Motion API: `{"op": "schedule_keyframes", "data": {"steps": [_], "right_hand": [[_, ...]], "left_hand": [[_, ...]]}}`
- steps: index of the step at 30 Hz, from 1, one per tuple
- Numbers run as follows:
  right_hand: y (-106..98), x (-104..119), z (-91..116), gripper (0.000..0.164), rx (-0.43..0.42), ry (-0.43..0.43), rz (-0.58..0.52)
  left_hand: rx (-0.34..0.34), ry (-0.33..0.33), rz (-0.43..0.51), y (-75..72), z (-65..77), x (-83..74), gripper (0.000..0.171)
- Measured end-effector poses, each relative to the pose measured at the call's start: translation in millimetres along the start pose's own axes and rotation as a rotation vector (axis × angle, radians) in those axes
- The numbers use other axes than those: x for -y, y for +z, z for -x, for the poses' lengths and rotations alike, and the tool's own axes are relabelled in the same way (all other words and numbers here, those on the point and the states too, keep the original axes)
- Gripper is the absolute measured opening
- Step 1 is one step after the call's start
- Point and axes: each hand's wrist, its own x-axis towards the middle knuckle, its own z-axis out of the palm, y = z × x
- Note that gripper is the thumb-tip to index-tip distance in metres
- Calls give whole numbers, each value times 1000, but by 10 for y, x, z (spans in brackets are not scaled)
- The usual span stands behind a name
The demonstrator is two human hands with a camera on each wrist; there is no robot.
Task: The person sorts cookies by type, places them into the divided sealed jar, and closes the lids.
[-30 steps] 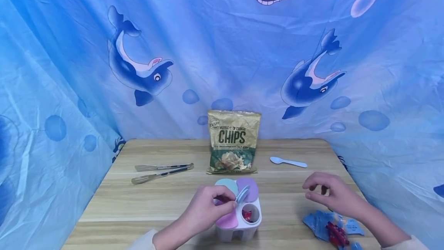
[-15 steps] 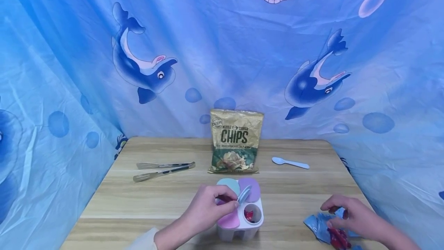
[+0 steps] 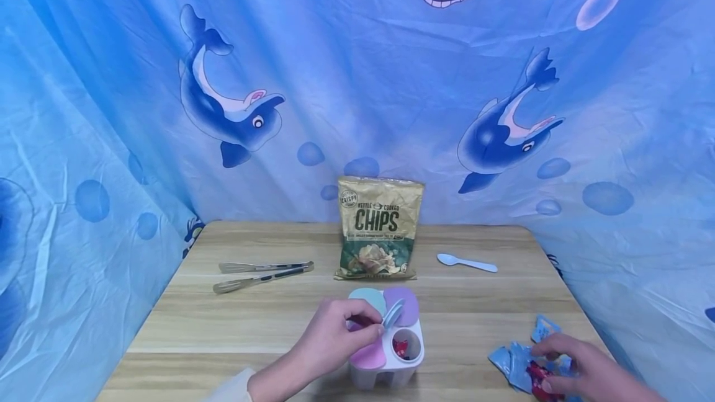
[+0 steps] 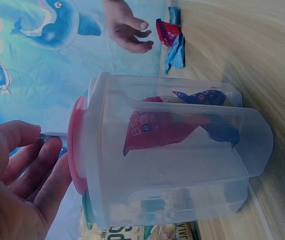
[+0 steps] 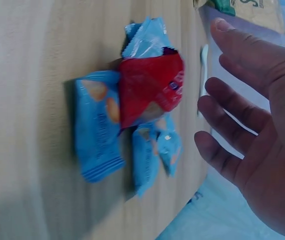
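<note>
My left hand pinches a light blue round lid, tilted on edge above a white container with several compartments. Teal, purple and pink lids cover the others; the front right compartment is uncovered, with a red packet inside. Through the translucent wall in the left wrist view, a red packet and a dark blue one show. My right hand hovers over a pile of small snack packets, fingers spread and loosely bent. In the right wrist view, a red packet lies on blue packets, apart from the fingers.
A bag of chips stands upright at the back of the wooden table. Metal tongs lie at the left, a light blue spoon at the back right. A blue ocean-print curtain surrounds the table.
My right hand has come down and toward me onto the packet pile. One blue packet now lies slightly farther back, apart from the others. The left hand keeps holding the lid in place.
</note>
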Motion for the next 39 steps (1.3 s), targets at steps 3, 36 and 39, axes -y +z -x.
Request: {"op": "schedule_keyframes", "data": {"steps": [3,36,39], "right_hand": [[38,-69,48,33,-19,36,-28],[326,-521,148,36,-57,-153,-203],[322,-502,150,35,-65,-110,-162]], "left_hand": [[0,-7,2,4,6,2,4],[-4,6,-6,10,-2,35,4],[-5,7,-5,10,-4,34,4]]}}
